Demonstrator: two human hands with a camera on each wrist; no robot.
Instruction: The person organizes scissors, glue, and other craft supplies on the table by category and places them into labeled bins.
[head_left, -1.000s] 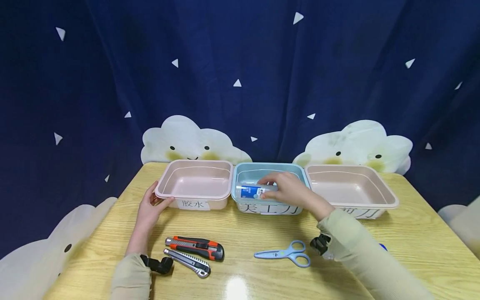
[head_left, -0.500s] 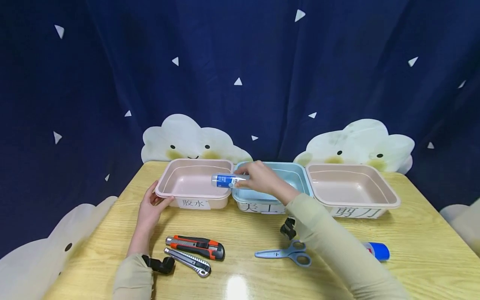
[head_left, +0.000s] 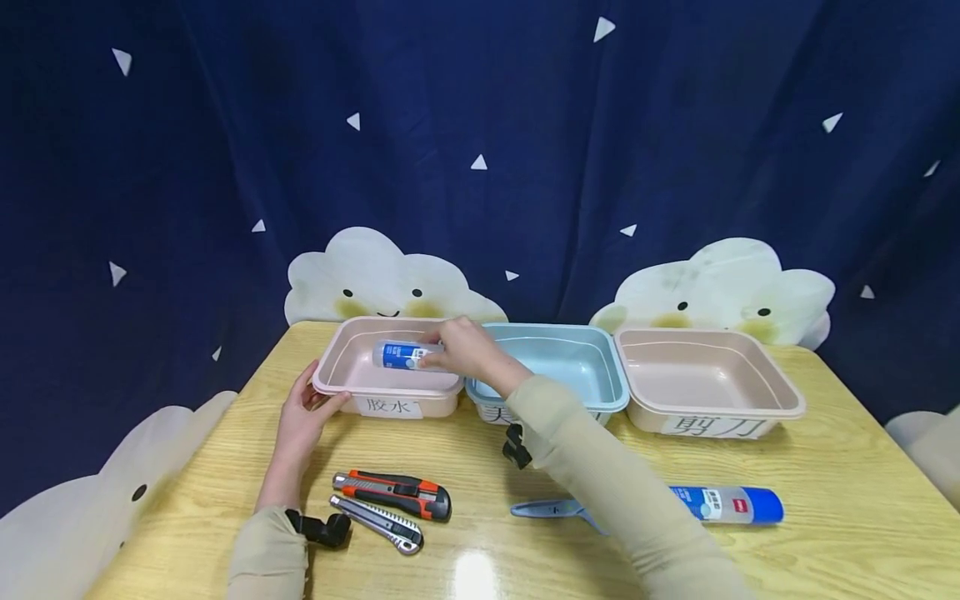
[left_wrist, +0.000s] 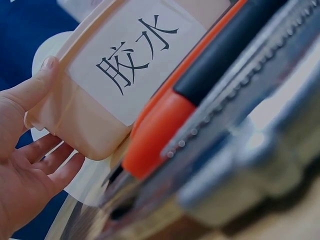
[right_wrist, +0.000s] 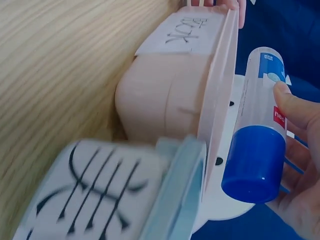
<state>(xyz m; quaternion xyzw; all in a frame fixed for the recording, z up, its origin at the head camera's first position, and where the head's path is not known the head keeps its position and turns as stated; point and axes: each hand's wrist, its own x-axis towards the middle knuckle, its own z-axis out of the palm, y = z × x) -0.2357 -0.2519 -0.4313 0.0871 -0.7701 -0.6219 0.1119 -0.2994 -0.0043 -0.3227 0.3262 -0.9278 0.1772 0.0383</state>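
Fingers of the right hand (head_left: 474,354), per the head view, grip a labelled bottle (head_left: 399,356) level over the left pink bin (head_left: 405,391); the left hand (head_left: 298,427) grips that bin's near left corner. Left wrist view: thumb at the rim, other fingers lower, presumably to steady it. Right wrist view: thumb presses the bottle's body, short of the blue cap (right_wrist: 254,165), probably for balance.

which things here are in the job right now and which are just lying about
In use now:
left hand
left pink bin
right hand
held bottle

Idle, maybe awaiting use:
orange-black cutter
silver cutter
blue scissors
second bottle
blue bin
right pink bin
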